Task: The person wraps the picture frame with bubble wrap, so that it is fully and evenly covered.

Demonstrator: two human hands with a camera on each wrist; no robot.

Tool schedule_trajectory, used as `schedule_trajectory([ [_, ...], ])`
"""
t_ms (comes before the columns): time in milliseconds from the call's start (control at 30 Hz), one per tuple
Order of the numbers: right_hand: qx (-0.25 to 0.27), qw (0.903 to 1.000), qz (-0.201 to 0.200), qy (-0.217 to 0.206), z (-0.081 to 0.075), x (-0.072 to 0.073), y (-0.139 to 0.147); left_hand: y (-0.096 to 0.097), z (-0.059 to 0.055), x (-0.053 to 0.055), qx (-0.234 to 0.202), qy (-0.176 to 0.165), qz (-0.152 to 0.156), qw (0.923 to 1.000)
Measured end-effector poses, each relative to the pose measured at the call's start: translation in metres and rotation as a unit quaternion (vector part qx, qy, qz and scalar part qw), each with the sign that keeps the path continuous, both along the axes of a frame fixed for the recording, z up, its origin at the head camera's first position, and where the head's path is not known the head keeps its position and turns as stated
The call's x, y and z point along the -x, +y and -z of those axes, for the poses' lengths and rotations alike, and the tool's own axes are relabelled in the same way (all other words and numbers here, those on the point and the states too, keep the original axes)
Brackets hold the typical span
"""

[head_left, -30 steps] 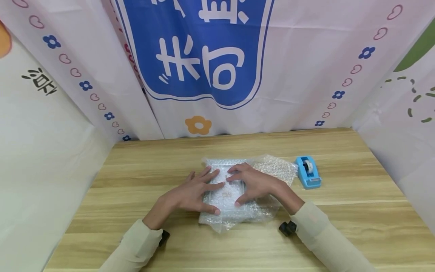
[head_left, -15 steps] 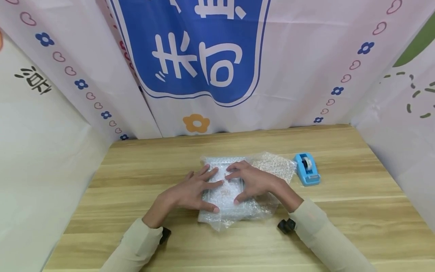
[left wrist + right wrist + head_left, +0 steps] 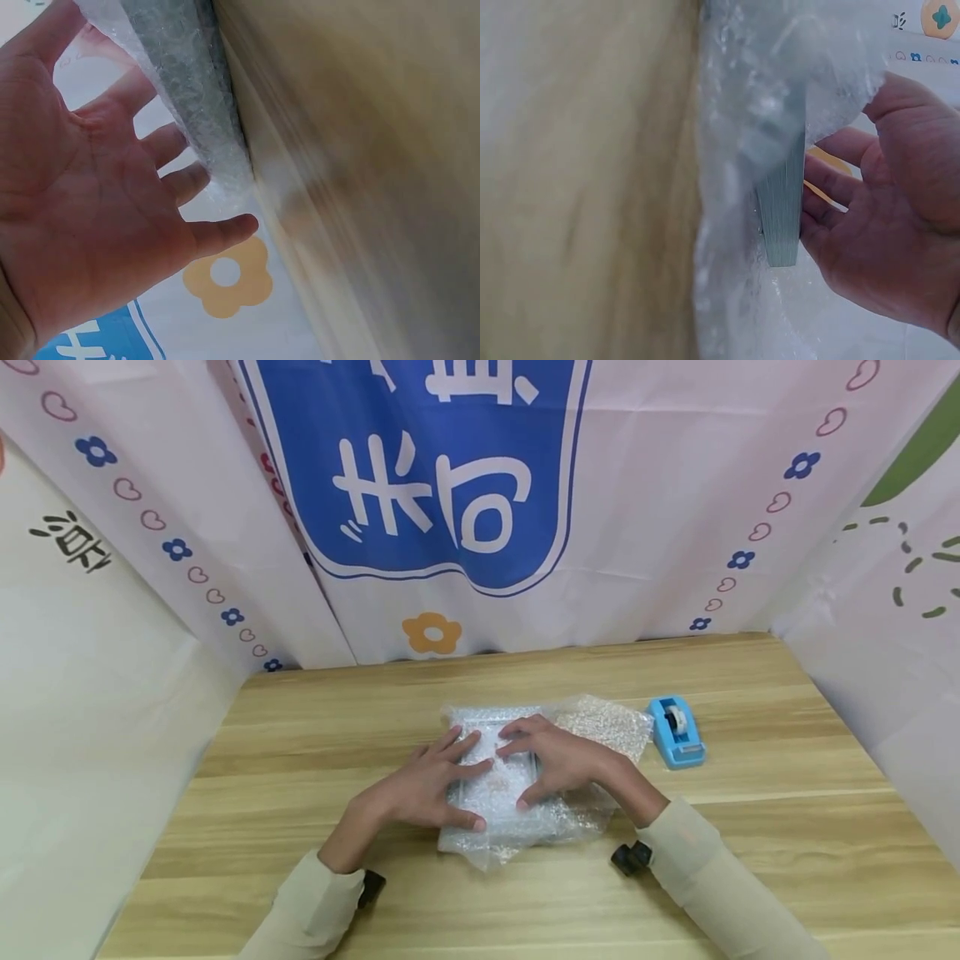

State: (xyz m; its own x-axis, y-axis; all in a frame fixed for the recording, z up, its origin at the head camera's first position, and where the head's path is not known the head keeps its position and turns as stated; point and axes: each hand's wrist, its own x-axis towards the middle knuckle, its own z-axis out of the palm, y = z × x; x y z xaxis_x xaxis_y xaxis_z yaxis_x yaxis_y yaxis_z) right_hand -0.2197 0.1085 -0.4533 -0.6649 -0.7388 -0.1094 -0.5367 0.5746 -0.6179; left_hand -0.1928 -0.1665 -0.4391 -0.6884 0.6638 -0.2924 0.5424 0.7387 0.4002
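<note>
A flat rectangular frame lies on the table, covered by clear bubble wrap. In the right wrist view the frame's straight grey edge shows bare below a fold of the wrap. My left hand rests on the frame's left side with fingers spread. From the right, my right hand lies over the opposite side, fingers apart and slightly bent, thumb toward me. Seen from the left wrist, bubble wrap covers the frame's left edge beside the fingers. What the frame holds is blurred by the wrap.
A blue tape dispenser with a roll of tape stands right of the loose wrap, close to its edge. The wood-grain table ends at a printed cloth backdrop, with white side walls left and right.
Both hands stay in place on the wrapped frame. The head view has shifted slightly, so everything sits a little farther left and higher than a second ago.
</note>
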Motion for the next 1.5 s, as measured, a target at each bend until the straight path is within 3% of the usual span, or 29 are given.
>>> schedule_trajectory([
  [367,-0.007,0.9998,0.020,-0.002,-0.007,-0.001,0.002,0.001,-0.002,-0.002,-0.001,-0.002,-0.007,1.0000],
  [567,0.001,0.9986,0.040,0.036,-0.015,0.002,0.017,0.001,-0.001,-0.002,-0.005,-0.004,-0.009,0.9999],
  [767,0.046,0.9932,0.103,0.030,-0.027,0.008,0.045,0.000,-0.001,-0.003,-0.011,-0.010,-0.014,0.9998],
  [900,0.051,0.9873,0.147,0.032,-0.030,0.015,0.067,-0.001,0.000,-0.003,-0.016,-0.010,-0.014,0.9997],
  [1167,0.040,0.9814,0.186,0.026,-0.030,0.021,0.091,-0.002,0.002,-0.003,-0.020,-0.013,-0.016,0.9996],
  [1500,0.033,0.9818,0.187,0.005,-0.021,0.028,0.096,-0.002,0.003,-0.002,-0.023,-0.013,-0.015,0.9995],
])
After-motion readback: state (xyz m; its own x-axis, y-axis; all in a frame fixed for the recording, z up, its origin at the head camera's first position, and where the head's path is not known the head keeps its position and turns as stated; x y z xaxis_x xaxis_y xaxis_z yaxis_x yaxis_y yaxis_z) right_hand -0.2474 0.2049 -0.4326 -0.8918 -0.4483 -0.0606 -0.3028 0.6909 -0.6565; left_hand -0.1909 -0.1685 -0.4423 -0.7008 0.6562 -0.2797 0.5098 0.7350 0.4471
